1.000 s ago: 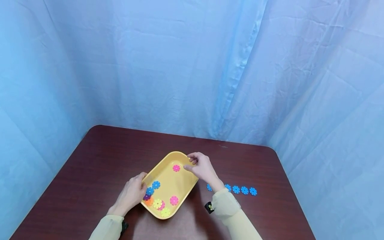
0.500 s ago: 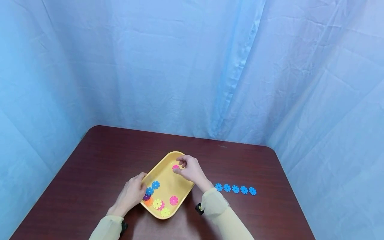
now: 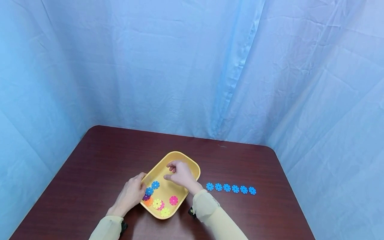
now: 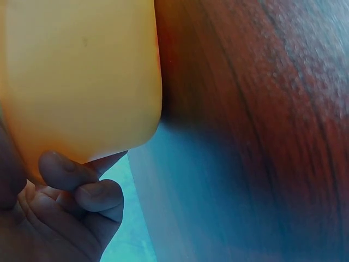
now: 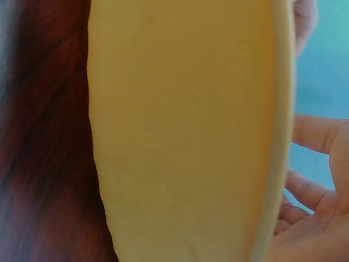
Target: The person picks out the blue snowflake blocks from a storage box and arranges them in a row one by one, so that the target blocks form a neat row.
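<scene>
My left hand (image 3: 129,193) grips the left side of a yellow plastic tray (image 3: 195,165); in the left wrist view its fingers (image 4: 101,195) curl against the tray's outer side. Inside lie notched snowflake discs: blue ones (image 3: 155,185), a purple one (image 3: 146,197), an orange one (image 3: 149,202), yellow ones (image 3: 165,212) and pink ones (image 3: 173,200). My right hand (image 3: 181,174) hovers over the tray's far half, thumb and fingers apart with nothing seen between them. Behind the tray wall (image 5: 185,131), part of this hand shows in the right wrist view.
Several blue snowflake discs (image 3: 226,187) lie in a straight row on the dark wooden table (image 3: 240,216), right of the tray. Light blue curtains (image 3: 180,66) hang behind the table and on both sides.
My right hand has moved left and a little nearer over the tray, now covering where the far pink disc showed. The leftmost blue discs of the row have come into view. My left hand stays put.
</scene>
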### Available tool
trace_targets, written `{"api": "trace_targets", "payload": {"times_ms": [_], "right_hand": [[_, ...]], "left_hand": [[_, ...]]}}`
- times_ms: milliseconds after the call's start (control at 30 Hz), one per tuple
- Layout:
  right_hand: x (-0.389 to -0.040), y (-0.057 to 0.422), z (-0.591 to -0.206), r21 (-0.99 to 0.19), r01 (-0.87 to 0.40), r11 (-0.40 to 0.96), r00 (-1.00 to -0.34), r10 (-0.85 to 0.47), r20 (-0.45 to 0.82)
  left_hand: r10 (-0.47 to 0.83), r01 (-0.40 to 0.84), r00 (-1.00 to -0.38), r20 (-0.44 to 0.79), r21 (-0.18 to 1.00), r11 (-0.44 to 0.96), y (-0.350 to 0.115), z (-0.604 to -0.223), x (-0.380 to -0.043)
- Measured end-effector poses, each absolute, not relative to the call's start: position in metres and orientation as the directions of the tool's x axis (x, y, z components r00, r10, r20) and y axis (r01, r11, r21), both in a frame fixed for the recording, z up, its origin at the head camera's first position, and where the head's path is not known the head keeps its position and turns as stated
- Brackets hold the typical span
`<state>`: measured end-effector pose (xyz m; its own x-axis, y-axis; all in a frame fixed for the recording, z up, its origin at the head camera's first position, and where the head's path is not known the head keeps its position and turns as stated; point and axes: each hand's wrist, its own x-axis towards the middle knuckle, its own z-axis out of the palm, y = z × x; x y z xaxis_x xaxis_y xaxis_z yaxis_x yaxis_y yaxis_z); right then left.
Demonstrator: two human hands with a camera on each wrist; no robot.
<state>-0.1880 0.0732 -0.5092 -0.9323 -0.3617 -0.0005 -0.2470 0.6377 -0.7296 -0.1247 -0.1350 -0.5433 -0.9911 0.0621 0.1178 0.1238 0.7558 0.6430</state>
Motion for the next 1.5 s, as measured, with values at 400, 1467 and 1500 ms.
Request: {"api": "trace_targets", "payload": {"times_ms": [400,1467,1500], "right_hand": [[-0.186,0.053,-0.522,-0.679,-0.281,0.678,-0.917,-0.398,-0.018],[-0.176,0.030,-0.542,-0.479,-0.397,0.783,-0.873,-0.483,-0.065],[-0.176,0.030,-0.543,-0.474,-0.398,0.786,-0.874,-0.482,-0.066]], "left_hand": [[0.074,0.132,-0.990,0.116,0.650,0.749,-0.137,-0.543,-0.125],[0.072,0.127,-0.991,0.109,0.661,0.739,-0.137,-0.545,-0.125],[0.073,0.126,-0.991,0.108,0.661,0.739,-0.137,-0.545,-0.125]]}}
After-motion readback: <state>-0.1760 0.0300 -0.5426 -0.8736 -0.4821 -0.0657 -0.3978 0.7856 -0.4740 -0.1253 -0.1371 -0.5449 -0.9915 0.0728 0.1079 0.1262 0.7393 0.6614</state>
